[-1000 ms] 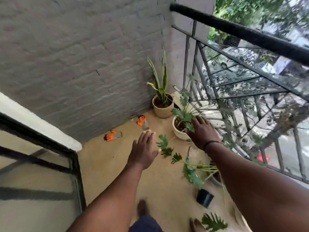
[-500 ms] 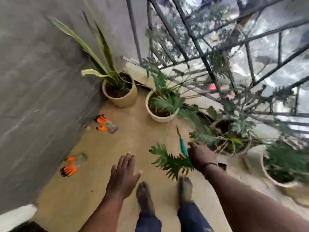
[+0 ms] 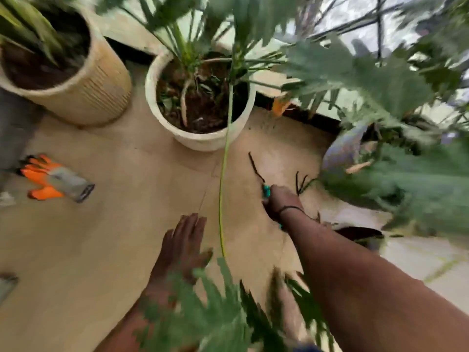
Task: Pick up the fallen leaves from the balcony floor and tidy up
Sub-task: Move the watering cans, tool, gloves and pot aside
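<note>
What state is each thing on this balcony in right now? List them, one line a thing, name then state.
Left hand: open, fingers straight, above the floor.
Right hand: gripping a teal-handled tool at floor level.
White pot: upright, holding soil and a plant.
Ribbed tan pot: upright, planted.
Orange and grey glove: lying flat on the floor, unworn.
Long leaf stalk: arching from the white pot over the floor.
</note>
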